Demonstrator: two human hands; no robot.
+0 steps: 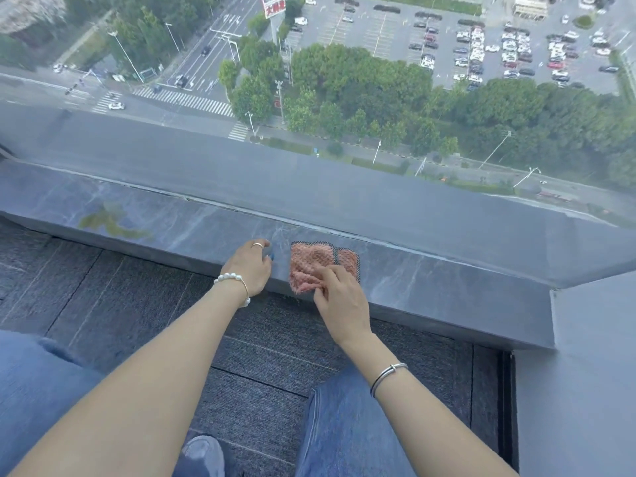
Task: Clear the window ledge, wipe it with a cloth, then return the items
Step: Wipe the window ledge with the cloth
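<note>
- Head view looks down over my two bare arms to the grey stone window ledge (447, 270), with the glass and a street and car park far below beyond it.
- My right hand (339, 297) pinches the near edge of the pink cloth (309, 263) between curled fingers and thumb.
- That cloth lies bunched on the ledge, black mesh trim showing along its far and right sides, its lower part hanging slightly over the front edge.
- My left hand (251, 263) sits just beside the cloth on its left, fingers bent down over the front lip of the ledge; whether they hold anything I cannot tell.
- A ring is on a left finger, a pearl bracelet (229, 277) on that wrist, a silver bangle (389, 376) on my right wrist.
- A greenish smear (110, 222) marks the ledge well to the left.
- My jeans (344, 425) and one shoe (204, 452) stand on dark carpet (268, 356).
</note>
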